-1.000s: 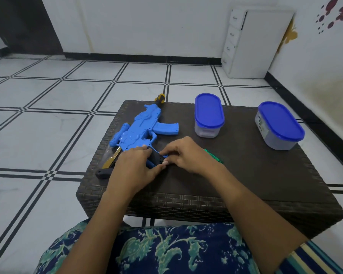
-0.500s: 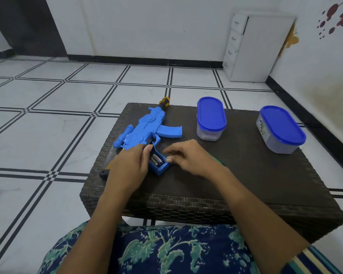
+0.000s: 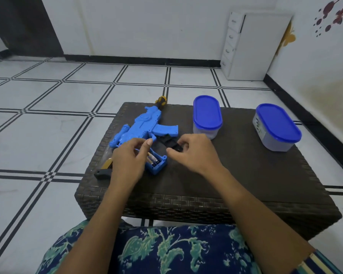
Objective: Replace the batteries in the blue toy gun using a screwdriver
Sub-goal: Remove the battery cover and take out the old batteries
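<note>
Containers (image 3: 207, 117) with blue lids sit shut on the bench (image 3: 246, 175), contents unclear. Batteries (image 3: 152, 159) show in the blue toy gun (image 3: 141, 127)'s open compartment beneath my left hand (image 3: 127, 161), fingers loosely curled, empty; my right hand (image 3: 194, 153) pinches the black cover (image 3: 169, 142).

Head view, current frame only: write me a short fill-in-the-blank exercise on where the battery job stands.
1. The battery compartment of the blue toy gun is ____, with batteries showing inside.
2. The black cover is held by the ____ hand.
3. Both containers on the wicker table have ____ lids.
4. The left hand rests at the compartment, its fingers holding ____.

Missing words: open; right; blue; nothing
</note>
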Demonstrator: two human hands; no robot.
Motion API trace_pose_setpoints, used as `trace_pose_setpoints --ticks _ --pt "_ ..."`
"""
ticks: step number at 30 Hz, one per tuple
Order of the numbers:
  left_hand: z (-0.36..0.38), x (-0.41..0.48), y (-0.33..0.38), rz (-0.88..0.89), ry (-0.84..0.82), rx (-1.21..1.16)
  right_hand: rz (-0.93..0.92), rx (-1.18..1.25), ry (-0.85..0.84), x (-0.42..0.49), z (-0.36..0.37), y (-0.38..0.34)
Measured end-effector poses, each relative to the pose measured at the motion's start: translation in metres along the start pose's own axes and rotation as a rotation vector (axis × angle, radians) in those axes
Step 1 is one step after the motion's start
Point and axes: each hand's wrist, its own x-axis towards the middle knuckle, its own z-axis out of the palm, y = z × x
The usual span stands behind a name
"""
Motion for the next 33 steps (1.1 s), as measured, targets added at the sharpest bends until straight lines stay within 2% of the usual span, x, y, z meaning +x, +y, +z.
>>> trace_pose_setpoints --ticks 1,3,5,9,14,16,18,23,27,30,33 --pt "-0.004 0.002 -0.003 0.08 -0.048 0.156 0.035 -0.075 -0.009 0.001 0.001 -0.001" --pt "-0.013 0.004 -0.005 0.193 -0.272 0.412 0.089 -0.195 -0.09 0.003 0.003 -0.003" --pt "-0.021 0.003 -0.006 0.199 -0.439 0.539 0.097 -0.263 -0.17 0.004 0.008 -0.006" --pt "-0.026 0.0 -0.007 0.243 -0.47 0.632 0.064 -0.312 -0.192 0.007 0.005 -0.01" --pt "-0.02 0.0 -0.002 0.244 -0.49 0.689 0.305 -0.407 -0.337 -0.004 -0.041 0.007" --pt "-0.012 0.003 0.001 0.245 -0.519 0.731 0.4 -0.405 -0.435 -0.009 -0.048 0.018" --pt "-0.003 0.006 0.004 0.248 -0.521 0.764 0.442 -0.373 -0.451 -0.009 -0.043 0.027" --pt "0.012 0.003 0.011 0.258 -0.409 0.767 0.563 -0.176 -0.395 -0.004 -0.047 0.042" --pt "0.021 0.002 0.013 0.324 -0.328 0.859 0.514 -0.136 -0.329 -0.002 -0.048 0.049" --pt "0.026 -0.004 0.012 0.371 -0.275 0.861 0.459 0.047 -0.153 0.0 -0.041 0.045" --pt "0.029 -0.006 0.009 0.423 -0.217 0.808 0.354 0.269 0.198 0.002 -0.043 0.031"
